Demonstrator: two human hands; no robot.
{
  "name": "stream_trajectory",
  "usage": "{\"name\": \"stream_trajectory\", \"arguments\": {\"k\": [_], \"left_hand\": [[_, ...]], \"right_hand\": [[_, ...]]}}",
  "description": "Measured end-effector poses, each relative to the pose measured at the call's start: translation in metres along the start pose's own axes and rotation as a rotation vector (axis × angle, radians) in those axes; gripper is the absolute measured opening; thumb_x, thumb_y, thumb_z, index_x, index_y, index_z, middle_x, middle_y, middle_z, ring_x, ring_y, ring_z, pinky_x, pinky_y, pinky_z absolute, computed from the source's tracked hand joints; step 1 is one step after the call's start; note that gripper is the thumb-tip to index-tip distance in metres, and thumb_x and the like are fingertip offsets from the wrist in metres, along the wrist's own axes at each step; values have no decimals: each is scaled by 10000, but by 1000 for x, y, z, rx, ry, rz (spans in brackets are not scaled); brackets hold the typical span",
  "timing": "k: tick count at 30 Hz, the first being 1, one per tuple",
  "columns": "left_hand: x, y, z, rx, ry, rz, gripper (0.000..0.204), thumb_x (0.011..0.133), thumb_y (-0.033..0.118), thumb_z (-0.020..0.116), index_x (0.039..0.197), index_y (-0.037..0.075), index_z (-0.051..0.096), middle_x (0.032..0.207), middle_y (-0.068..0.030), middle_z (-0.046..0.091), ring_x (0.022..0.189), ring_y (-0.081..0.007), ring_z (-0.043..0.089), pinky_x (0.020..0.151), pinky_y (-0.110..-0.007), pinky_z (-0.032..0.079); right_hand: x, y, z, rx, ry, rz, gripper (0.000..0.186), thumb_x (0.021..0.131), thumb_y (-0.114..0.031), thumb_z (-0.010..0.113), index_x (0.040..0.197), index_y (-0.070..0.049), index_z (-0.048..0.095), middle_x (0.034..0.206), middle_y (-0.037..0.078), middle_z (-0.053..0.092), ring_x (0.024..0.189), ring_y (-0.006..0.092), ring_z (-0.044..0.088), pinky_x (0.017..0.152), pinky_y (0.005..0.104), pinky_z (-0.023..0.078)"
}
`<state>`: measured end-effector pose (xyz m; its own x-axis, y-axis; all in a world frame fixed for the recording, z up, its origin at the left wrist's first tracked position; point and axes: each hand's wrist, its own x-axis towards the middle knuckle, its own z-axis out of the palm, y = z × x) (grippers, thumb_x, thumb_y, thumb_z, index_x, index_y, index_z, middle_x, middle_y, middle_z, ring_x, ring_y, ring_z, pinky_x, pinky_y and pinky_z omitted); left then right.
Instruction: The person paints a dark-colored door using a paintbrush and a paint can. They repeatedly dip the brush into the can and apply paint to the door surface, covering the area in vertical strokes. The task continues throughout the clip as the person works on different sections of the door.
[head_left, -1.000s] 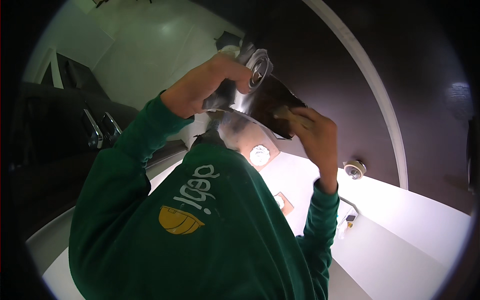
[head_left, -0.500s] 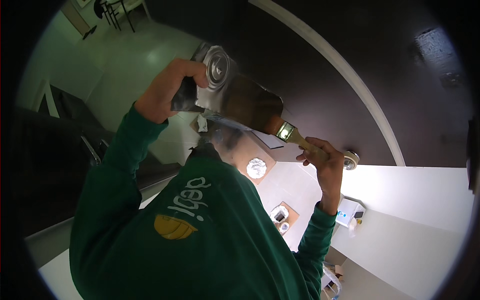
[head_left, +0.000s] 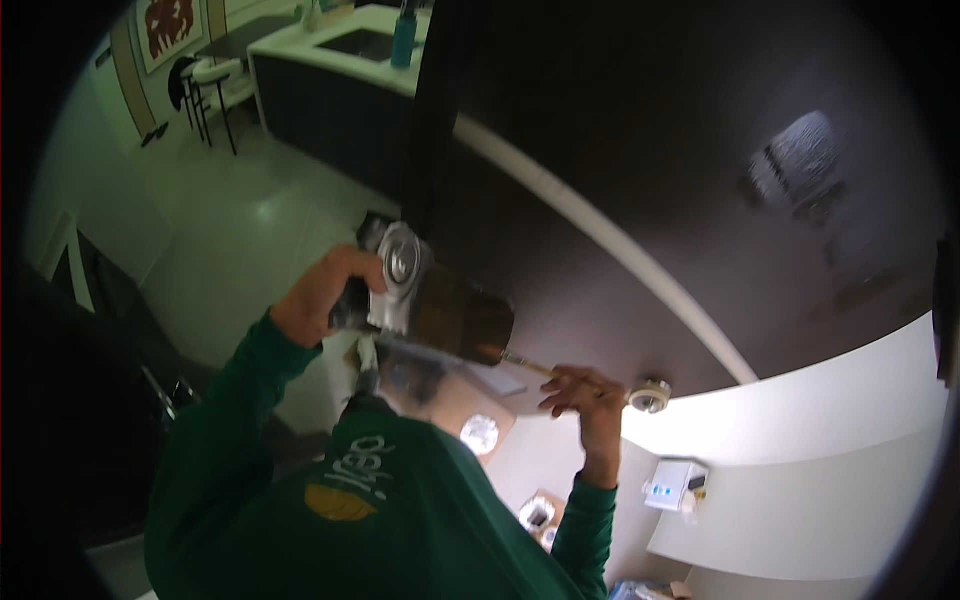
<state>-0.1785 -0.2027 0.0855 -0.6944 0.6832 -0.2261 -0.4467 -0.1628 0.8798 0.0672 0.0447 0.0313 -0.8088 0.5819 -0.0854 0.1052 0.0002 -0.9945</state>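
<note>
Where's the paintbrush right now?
The paintbrush is in the right hand, just below and right of the head view's middle, its tip by the silver-and-dark container in the left hand.

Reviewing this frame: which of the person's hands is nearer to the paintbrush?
Right. The right hand holds the paintbrush by its handle; the left hand is off to its left, gripping the dark and silver piece.

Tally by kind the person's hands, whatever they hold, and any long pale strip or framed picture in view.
Hands: 2 (left hand, right hand)
Brush: 1, in the right hand
Silver-and-dark object: 1, in the left hand
Long pale strip: 1
Framed picture: 1
Total: 6
</note>
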Motion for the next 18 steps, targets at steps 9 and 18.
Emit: {"name": "stream_trajectory", "arguments": {"k": [9, 18], "left_hand": [[49, -10, -89, 658, -394, 820, 274, 754, -37, 618, 994, 79, 559, 997, -86, 552, 953, -213, 550, 918, -329, 421], [74, -8, -118, 806, -352, 813, 306, 749, -50, 642, 1015, 60, 540, 950, -108, 542, 928, -221, 585, 873, -321, 470]], "right_hand": [[2, -5, 4, 295, 260, -90, 247, 753, -36, 558, 948, 84, 652, 770, 228, 679, 584, 284, 670, 550, 335, 558], [54, -176, 60, 170, 395, -998, 334, 782, -136, 695, 1043, 62, 628, 808, 228, 673, 652, 277, 656, 641, 331, 537]]}}
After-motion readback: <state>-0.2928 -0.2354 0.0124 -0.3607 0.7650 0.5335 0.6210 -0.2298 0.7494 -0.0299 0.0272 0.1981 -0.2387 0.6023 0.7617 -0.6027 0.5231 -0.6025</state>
